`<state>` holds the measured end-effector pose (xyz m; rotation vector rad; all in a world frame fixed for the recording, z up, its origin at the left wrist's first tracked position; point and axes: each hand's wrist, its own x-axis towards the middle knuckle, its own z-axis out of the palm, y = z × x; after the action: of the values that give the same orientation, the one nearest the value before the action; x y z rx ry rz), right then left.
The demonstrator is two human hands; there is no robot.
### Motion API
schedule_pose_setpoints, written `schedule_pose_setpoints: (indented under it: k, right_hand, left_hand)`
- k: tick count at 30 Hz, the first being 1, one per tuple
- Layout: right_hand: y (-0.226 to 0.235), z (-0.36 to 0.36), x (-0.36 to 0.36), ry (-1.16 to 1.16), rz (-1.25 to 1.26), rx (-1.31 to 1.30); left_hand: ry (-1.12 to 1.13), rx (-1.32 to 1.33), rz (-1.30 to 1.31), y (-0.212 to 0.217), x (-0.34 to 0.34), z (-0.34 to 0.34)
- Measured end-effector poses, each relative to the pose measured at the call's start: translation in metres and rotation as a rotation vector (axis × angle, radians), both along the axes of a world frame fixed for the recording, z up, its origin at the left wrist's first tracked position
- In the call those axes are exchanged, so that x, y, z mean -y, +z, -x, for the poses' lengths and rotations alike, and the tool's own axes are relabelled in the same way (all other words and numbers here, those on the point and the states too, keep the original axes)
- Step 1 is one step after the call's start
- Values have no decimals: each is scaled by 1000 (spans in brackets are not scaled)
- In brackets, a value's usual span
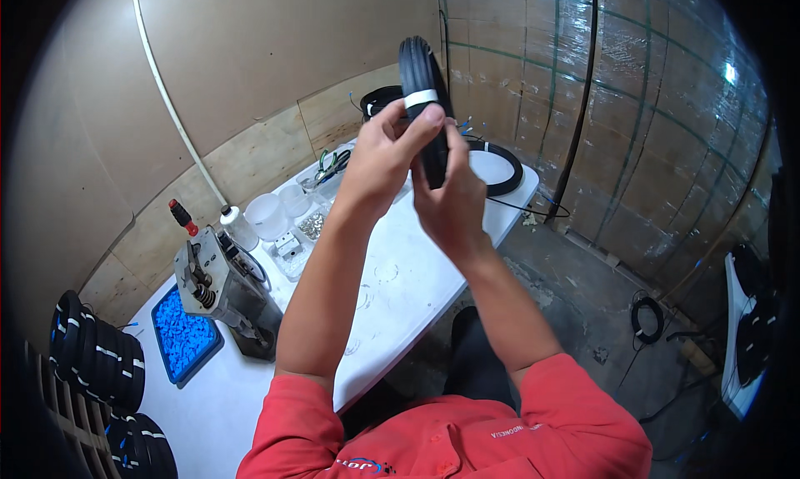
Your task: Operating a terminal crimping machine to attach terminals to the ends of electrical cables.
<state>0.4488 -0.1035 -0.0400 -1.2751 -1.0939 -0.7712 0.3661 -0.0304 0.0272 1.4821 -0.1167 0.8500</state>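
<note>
Both of my hands hold up a coil of black cable (414,62) above the far end of the white table, its ring standing on edge. A white band (421,97) wraps around the bundled strands. My left hand (385,158) is closed on the coil, thumb pressed just below the band. My right hand (452,191) grips the lower right side of the same coil, fingers wrapped round it. Behind my hands, another black coil (510,175) lies on the table's far right corner, and a further coil (379,98) shows partly at the back.
On the white table (408,279) stand a metal bench press (212,270), a blue tray (215,352) of small blue pieces, a white bottle (237,226) and clear tubs (267,216). Banded cable coils (96,354) are stacked at left. Wrapped cartons (658,120) line the right.
</note>
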Motion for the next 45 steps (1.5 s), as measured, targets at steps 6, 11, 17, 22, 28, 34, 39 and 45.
schedule_pose_setpoints:
  k: [6, 11, 17, 22, 28, 34, 39, 45]
  right_hand:
    - [-24, 18, -23, 194, 151, 238]
    - [-1, -26, 3, 372, 408, 409]
    - [78, -33, -9, -42, 383, 970]
    - [109, -63, -44, 102, 894, 740]
    - [87, -135, -23, 371, 595, 209]
    - [19, -159, -6, 917, 558, -543]
    - [-16, -133, -5, 728, 458, -760]
    - [-81, -152, -26, 460, 646, -894]
  left_hand:
    - [173, -95, 146, 4, -33, -4]
    - [151, -111, 93, -24, -70, 22]
    - [41, -224, -6, -35, -75, 34]
    - [111, -327, -140, -36, -71, 50]
    - [-40, -113, 93, -56, -93, 68]
    - [-161, 151, 392, -100, -124, 68]
    - [-131, 80, 723, -140, -139, 57]
    - [324, -323, 650, -199, -149, 35]
